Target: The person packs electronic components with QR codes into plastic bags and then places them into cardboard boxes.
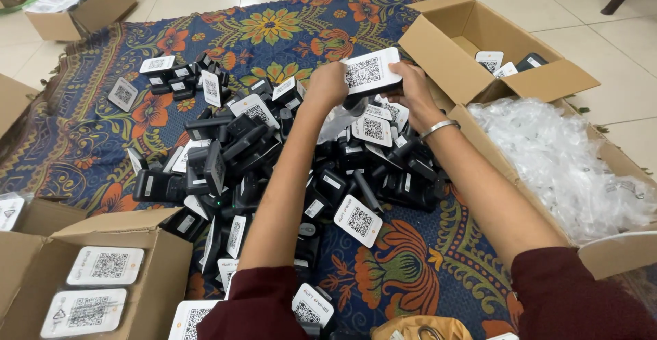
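Both my hands are raised over a big heap of small black devices (pixel 274 155) with white square-code faces. My left hand (pixel 327 83) and my right hand (pixel 410 90) together grip one such device (pixel 369 72), its white face turned up toward me. A bit of clear plastic wrap (pixel 339 121) hangs below it. My right wrist wears a metal bangle (pixel 438 128). Both sleeves are maroon.
The heap lies on a blue floral rug (pixel 274 25). An open cardboard box (pixel 438 39) with a few devices stands at the far right, beside a box of clear plastic bags (pixel 568 155). Another box (pixel 157 244) with devices is at near left; a fourth box (pixel 82 11) sits far left.
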